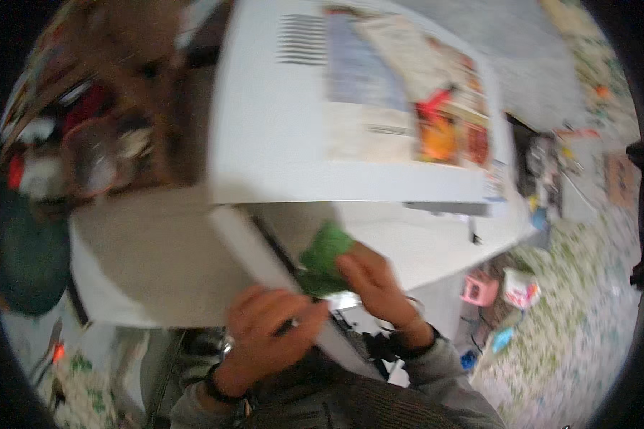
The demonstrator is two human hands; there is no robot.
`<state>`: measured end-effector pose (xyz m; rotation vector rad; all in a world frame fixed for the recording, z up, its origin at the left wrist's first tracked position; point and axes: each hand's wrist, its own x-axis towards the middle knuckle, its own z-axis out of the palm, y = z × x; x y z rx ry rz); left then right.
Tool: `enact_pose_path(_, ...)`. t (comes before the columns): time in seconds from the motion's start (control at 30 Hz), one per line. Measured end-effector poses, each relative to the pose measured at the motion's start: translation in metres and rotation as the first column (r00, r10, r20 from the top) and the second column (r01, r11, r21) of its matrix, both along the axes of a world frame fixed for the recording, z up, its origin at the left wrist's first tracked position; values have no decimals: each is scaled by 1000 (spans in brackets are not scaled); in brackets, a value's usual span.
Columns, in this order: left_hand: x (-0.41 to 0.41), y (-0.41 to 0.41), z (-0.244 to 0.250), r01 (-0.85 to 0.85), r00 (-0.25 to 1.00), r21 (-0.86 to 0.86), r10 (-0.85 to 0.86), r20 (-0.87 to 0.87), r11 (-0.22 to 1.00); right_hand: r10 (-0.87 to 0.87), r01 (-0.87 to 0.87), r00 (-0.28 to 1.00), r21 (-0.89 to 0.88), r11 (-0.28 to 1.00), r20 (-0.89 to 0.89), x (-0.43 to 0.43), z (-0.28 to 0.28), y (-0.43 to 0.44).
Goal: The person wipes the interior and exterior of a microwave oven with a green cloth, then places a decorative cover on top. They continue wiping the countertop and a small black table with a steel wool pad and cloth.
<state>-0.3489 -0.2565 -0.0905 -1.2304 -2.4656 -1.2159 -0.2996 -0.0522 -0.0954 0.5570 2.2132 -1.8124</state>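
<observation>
A white cabinet door [161, 257] stands swung out in front of me, its pale edge running slantwise toward my body. My left hand [271, 324] is curled over this edge near its lower end, blurred by motion. A small dark spot shows between its fingers; I cannot tell what it is. To its right, my right hand [373, 281] holds a crumpled green cloth [324, 260] against or close to the door's other side, beside a dark strip along the edge. Above both hands is the white cabinet body [268, 128], with louvre slots and blurred printed sheets on it.
A brown wooden shelf [188, 134] with a clear container [91, 158] stands at left, above a dark green rounded object [29, 257]. At right, a pink plastic basket [480, 288] and a white bag [520, 289] sit near a patterned floor covering [558, 316].
</observation>
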Motion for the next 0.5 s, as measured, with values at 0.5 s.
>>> enact_pose_path(0.5, 37, 39, 23, -381, 921, -290, 387, -39, 878, -193, 267, 948, 962, 49, -253, 169, -111, 513)
